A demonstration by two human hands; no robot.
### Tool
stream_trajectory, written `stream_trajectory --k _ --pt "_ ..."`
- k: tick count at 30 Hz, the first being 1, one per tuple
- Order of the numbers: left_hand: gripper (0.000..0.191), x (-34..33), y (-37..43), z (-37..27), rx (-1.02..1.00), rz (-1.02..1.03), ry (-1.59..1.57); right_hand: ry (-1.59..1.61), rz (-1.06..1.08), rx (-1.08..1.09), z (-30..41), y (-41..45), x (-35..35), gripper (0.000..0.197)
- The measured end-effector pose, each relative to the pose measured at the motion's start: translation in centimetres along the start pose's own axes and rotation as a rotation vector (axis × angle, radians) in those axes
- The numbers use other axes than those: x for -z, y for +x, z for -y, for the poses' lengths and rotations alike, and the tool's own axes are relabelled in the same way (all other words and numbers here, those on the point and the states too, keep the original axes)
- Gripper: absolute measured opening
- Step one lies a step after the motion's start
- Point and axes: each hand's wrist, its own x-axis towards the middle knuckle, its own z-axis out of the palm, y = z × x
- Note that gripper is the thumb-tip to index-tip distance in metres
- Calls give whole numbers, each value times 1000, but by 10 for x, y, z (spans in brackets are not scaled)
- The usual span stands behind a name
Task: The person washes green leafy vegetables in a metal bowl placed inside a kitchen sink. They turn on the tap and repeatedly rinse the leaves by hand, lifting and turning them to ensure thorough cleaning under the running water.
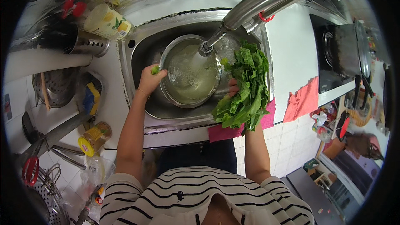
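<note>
A round metal bowl of water stands in the stainless steel sink, under water running from the faucet. At the bowl's left rim is my left hand, closed with a small green piece of vegetable showing at its fingers. My right hand holds a large bunch of leafy greens over the sink's right side; the leaves hide most of that hand. A small bit of leaf shows at the bowl's right rim.
Left of the sink are a plastic tub, a perforated metal utensil holder, a sponge and a jar with a yellow lid. Pink cloths lie along the front edge. A pot stands on the cooktop at the right, near a coral cloth.
</note>
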Motion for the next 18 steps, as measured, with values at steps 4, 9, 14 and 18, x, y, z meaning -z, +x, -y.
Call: stream_trajectory --k 4,9,14,18 --pt "21 15 -33 -60 -309 -103 209 57 20 -43 -6 5 0 75" --pt "22 33 -80 -120 -804 -380 630 -17 56 -52 -10 9 -1 69" --pt "24 46 -105 -133 -1039 -451 824 -231 -214 156 1 10 22 71" --pt "24 25 -96 -112 -986 -442 556 -165 -192 152 -1 16 19 54"
